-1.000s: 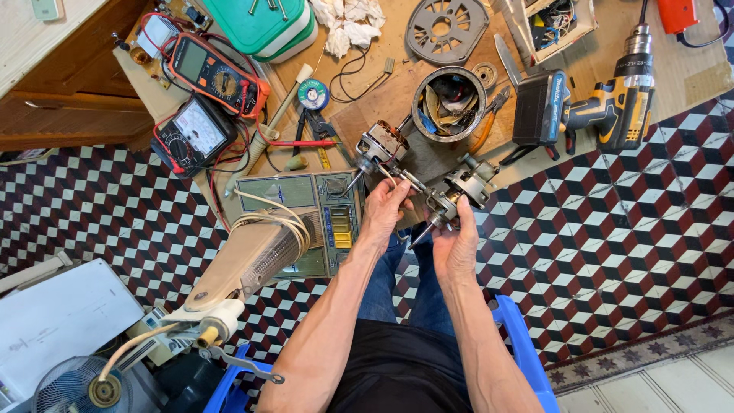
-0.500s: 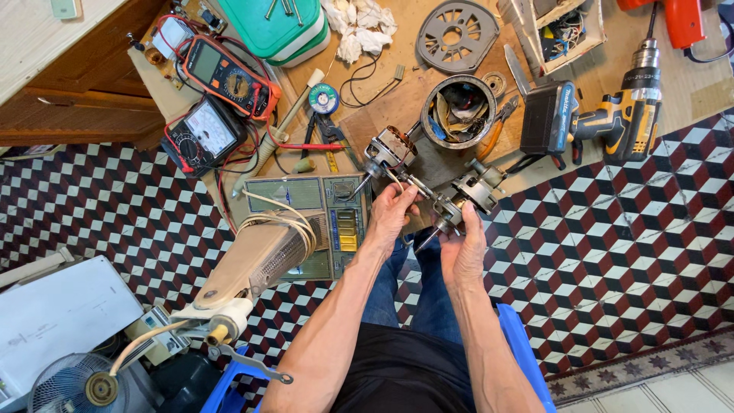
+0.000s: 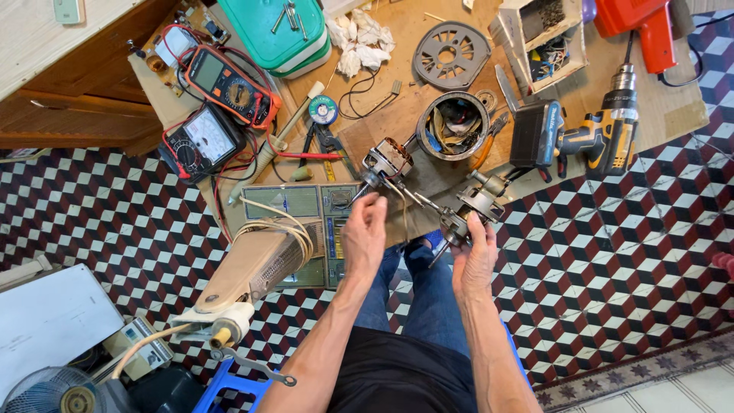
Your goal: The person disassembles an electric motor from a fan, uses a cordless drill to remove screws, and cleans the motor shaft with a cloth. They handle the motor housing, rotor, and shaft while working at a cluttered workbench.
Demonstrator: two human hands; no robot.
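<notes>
The right hand (image 3: 475, 258) is closed around a grey metal motor housing (image 3: 470, 210), held just above the person's knees at the near edge of the cardboard sheet (image 3: 673, 107) that covers the floor (image 3: 627, 252). The left hand (image 3: 365, 229) is open, fingers loosely curled, holding nothing; it hovers just below a rotor (image 3: 384, 162) with copper windings, which lies on the cardboard. Whether its fingertips touch the rotor's shaft cannot be told. Rotor and housing lie near each other, with thin wires running between them.

Just behind the rotor stands a round metal can (image 3: 453, 126), open at the top, with tangled wires and small dark parts inside. Beyond it lies a grey perforated disc (image 3: 451, 55). To the right, an open wooden box (image 3: 543, 38) holds dark screws or bits in one compartment and mixed small parts in another. A green plastic box (image 3: 284, 32) at the far edge is closed, with a few metal tools lying on its lid. Beside it sits a crumpled white rag (image 3: 359, 38).

A yellow cordless drill (image 3: 592, 136) lies right of the can, a red power tool (image 3: 638, 23) beyond it. Left of the rotor are two multimeters (image 3: 218, 99) with red leads, a small tape roll (image 3: 323, 109) and pliers (image 3: 325, 145). A beige fan stand (image 3: 256, 260) lies by the left arm.
</notes>
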